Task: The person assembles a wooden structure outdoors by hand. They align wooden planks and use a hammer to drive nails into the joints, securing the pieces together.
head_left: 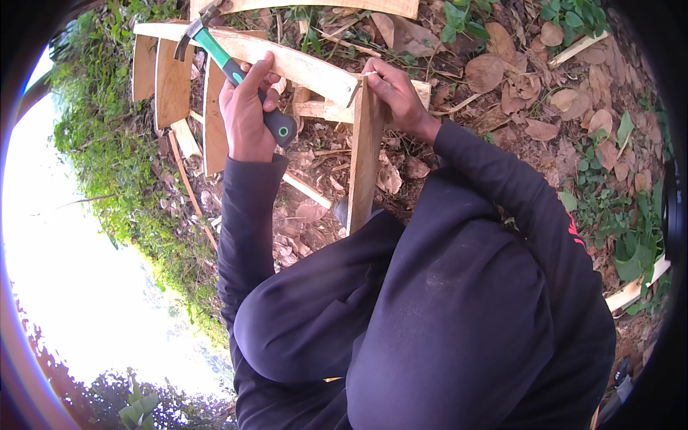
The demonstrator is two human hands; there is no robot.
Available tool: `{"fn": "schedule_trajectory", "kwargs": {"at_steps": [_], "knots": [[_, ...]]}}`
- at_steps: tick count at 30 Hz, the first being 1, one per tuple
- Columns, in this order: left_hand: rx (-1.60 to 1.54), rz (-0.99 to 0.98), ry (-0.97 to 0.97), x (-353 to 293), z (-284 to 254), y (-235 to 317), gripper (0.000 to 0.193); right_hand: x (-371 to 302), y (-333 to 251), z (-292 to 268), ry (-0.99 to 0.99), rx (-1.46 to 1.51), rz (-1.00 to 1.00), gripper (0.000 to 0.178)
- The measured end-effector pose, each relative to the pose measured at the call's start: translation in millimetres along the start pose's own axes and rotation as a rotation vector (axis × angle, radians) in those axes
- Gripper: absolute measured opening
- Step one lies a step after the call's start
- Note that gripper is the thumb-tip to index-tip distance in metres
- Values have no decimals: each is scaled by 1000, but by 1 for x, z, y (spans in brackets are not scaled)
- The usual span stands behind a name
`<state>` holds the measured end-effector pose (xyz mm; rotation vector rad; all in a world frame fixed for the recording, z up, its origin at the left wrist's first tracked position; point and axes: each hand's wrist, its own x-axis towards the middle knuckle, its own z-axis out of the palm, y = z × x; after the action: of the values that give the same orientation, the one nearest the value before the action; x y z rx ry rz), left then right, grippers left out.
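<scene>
A claw hammer point(215, 51) with a green and dark grey handle lies in my left hand point(247, 115), its head up over the far left end of a long pale plank point(304, 66). My left fingers wrap the handle close beside that plank. My right hand point(403, 99) grips the corner where the long plank meets the end of another board point(364, 154), which points toward my knees. A small nail head point(349, 89) shows near that end of the long plank. My right fingertips are partly hidden behind the corner.
Several slats point(173, 86) hang from the long plank on the left. Another plank point(322, 6) lies beyond it. Dry leaves point(502, 79) and loose wood strips cover the ground, with green plants point(627, 236) on the right. My bent knees point(444, 287) are close below the wood.
</scene>
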<state>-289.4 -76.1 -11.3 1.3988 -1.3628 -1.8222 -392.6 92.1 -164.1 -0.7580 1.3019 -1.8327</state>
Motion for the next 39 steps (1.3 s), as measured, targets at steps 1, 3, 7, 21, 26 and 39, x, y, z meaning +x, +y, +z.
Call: {"fn": "schedule_trajectory", "kwargs": {"at_steps": [1, 3, 7, 21, 26, 39], "knots": [[2, -8, -2, 2, 0, -1, 29, 0, -1, -1, 0, -8, -3, 45], [12, -17, -19, 4, -2, -3, 29, 1, -2, -1, -8, -16, -5, 44], [41, -41, -6, 4, 0, -4, 30, 3, -1, -2, -23, -10, 2, 43], [34, -24, -11, 8, 0, -5, 29, 0, -1, -3, 29, 3, -14, 42], [56, 0, -16, 8, 0, -7, 31, -1, -2, -8, -21, 13, 47, 40], [57, 1, -15, 7, -2, -9, 30, 15, -57, 15, -5, -471, -372, 97]]}}
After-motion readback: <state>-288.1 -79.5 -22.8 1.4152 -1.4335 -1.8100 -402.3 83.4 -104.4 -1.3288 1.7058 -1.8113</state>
